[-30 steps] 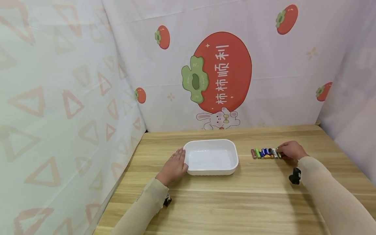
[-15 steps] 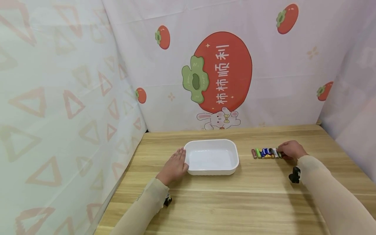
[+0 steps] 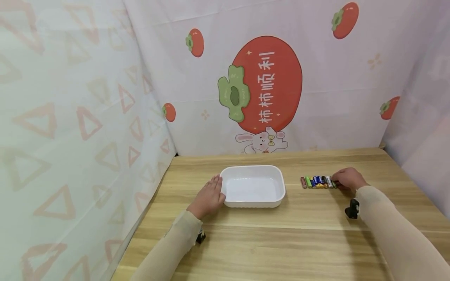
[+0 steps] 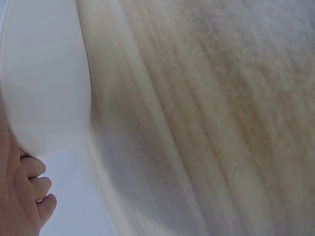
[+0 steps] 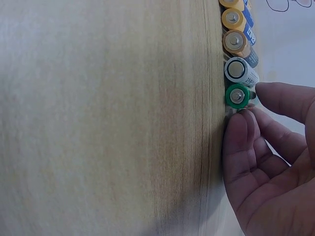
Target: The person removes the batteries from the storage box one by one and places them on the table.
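My left hand (image 3: pixel 208 197) rests against the left side of a white rectangular dish (image 3: pixel 253 203), its fingers lying along the wall. In the left wrist view, fingertips (image 4: pixel 40 189) show beside the dish's pale wall. At the right, my right hand (image 3: pixel 350 179) pinches a green-ended battery (image 5: pixel 237 96) between thumb and fingers. That battery is at the right end of a row of several batteries (image 3: pixel 319 182) lying side by side on the table. A white battery (image 5: pixel 236 70) lies right beside it, followed by a brown-ended battery (image 5: pixel 235 41).
The wooden table (image 3: pixel 267 249) meets a white back curtain (image 3: pixel 204 136) printed with persimmons and a rabbit. Another printed curtain (image 3: pixel 70 164) hangs along the left side. Bare wood shows between the dish and the batteries.
Both hands, the dish and the batteries keep their places. Only the head view has shifted slightly.
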Demonstrator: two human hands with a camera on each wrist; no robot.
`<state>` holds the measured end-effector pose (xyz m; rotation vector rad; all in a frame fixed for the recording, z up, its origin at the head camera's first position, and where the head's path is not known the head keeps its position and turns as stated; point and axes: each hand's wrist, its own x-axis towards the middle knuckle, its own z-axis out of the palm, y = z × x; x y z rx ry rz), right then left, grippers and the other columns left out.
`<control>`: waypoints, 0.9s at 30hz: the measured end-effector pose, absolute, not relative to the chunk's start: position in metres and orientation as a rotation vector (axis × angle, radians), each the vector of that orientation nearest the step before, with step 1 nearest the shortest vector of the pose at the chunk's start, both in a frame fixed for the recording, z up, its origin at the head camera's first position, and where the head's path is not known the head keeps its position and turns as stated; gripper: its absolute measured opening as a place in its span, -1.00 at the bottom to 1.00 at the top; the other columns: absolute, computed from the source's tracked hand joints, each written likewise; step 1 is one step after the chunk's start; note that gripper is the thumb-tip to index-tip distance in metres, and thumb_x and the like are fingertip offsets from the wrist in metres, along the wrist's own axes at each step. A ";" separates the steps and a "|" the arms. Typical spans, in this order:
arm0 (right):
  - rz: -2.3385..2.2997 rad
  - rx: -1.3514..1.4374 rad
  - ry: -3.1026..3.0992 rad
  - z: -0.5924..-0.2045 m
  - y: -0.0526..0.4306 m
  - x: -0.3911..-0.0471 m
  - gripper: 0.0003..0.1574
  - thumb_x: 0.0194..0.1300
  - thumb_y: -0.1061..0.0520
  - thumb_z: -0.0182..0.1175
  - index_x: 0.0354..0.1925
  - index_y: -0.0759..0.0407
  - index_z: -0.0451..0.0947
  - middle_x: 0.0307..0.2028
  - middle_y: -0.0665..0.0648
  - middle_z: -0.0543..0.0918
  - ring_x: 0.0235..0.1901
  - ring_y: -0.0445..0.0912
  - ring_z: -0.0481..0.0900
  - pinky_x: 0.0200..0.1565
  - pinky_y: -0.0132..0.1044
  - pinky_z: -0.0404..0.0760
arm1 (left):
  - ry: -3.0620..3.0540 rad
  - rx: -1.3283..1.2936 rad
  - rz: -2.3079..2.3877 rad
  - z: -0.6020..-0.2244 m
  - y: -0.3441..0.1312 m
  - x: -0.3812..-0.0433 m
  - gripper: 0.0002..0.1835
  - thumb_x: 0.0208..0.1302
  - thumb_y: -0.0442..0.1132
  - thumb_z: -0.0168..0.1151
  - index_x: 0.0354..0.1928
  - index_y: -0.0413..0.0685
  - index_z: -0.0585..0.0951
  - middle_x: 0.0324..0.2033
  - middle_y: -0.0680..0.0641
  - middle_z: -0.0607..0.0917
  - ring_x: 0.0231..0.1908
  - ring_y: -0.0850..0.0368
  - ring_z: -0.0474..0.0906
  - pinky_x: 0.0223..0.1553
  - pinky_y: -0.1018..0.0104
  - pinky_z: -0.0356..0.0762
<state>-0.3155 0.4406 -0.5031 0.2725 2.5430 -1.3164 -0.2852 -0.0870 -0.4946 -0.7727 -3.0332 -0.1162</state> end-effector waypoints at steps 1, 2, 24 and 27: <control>-1.325 0.269 2.543 -0.504 0.441 -0.315 -0.48 0.30 0.15 0.14 0.02 0.61 0.47 -0.34 0.18 0.62 -0.39 -0.07 0.56 -0.34 -0.23 0.64 | -3.029 -0.773 -0.115 -0.495 -0.087 -0.286 -0.32 0.44 -0.10 -0.24 0.46 -0.39 0.04 0.45 -0.32 0.06 0.44 -0.18 -0.03 0.39 0.00 0.02; -1.334 0.265 2.543 -0.504 0.441 -0.314 -0.49 0.30 0.16 0.13 0.01 0.61 0.47 -0.35 0.18 0.62 -0.39 -0.07 0.56 -0.35 -0.23 0.64 | -3.026 -0.774 -0.109 -0.495 -0.087 -0.286 -0.32 0.44 -0.10 -0.24 0.47 -0.39 0.04 0.45 -0.32 0.06 0.44 -0.17 -0.03 0.39 0.01 0.01; -1.323 0.125 2.596 -0.505 0.453 -0.289 -0.30 0.47 0.04 -0.01 0.21 0.68 0.25 0.05 0.57 0.48 -0.05 0.26 0.54 -0.14 -0.09 0.64 | -3.025 -0.792 -0.424 -0.497 -0.098 -0.301 -0.28 0.52 0.03 -0.26 0.52 -0.27 -0.08 0.48 -0.23 0.03 0.46 -0.09 -0.09 0.41 0.05 -0.06; -1.351 0.073 2.619 -0.497 0.451 -0.282 -0.23 0.50 -0.02 -0.05 0.25 0.69 0.19 0.16 0.63 0.35 0.10 0.40 0.42 -0.04 -0.01 0.61 | -3.023 -0.720 -0.449 -0.494 -0.113 -0.301 -0.25 0.50 0.03 -0.16 0.51 -0.30 -0.04 0.48 -0.23 0.05 0.46 -0.10 -0.06 0.41 0.07 -0.06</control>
